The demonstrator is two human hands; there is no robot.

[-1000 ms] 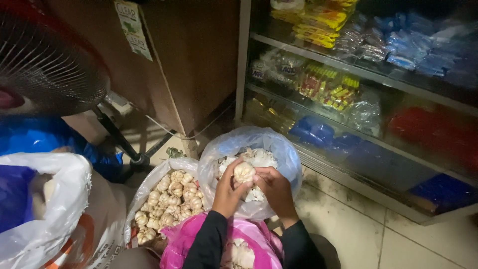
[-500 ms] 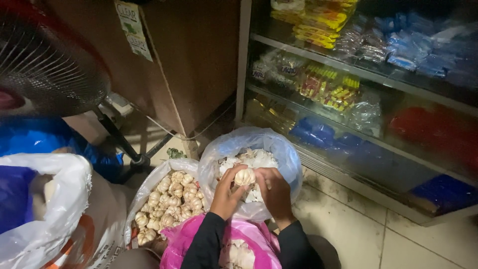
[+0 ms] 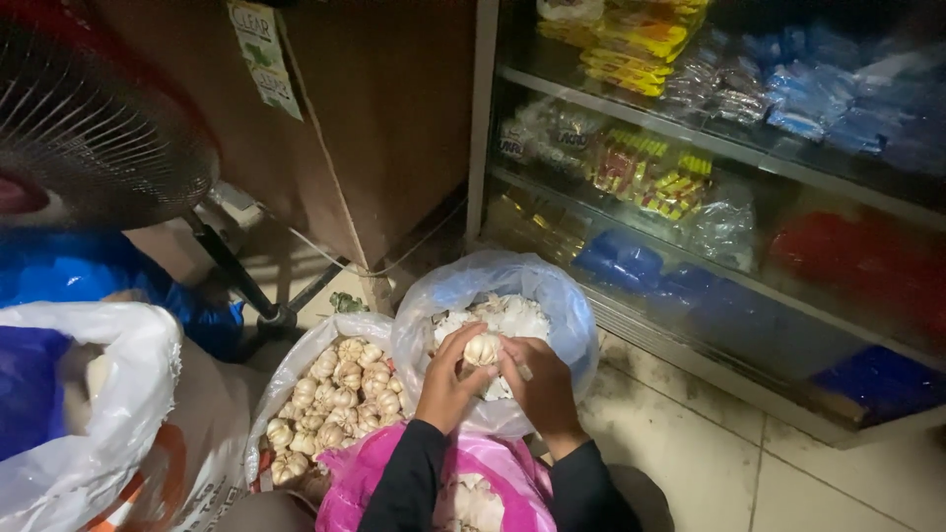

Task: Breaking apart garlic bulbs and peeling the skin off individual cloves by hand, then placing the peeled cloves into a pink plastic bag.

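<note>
While I gripped the garlic bulb (image 3: 482,349) between both hands, my left hand (image 3: 446,379) cupped it from below and my right hand (image 3: 537,382) closed on its side, fingers pinching the papery skin. I kept it right over the clear plastic bag (image 3: 562,305), so loose white peel seemed to drop among the flakes inside. Left of my hands sat another bag of whole garlic bulbs (image 3: 340,389), knobbly and pale. Below my wrists a crinkled pink bag (image 3: 493,468) lay in my lap.
</note>
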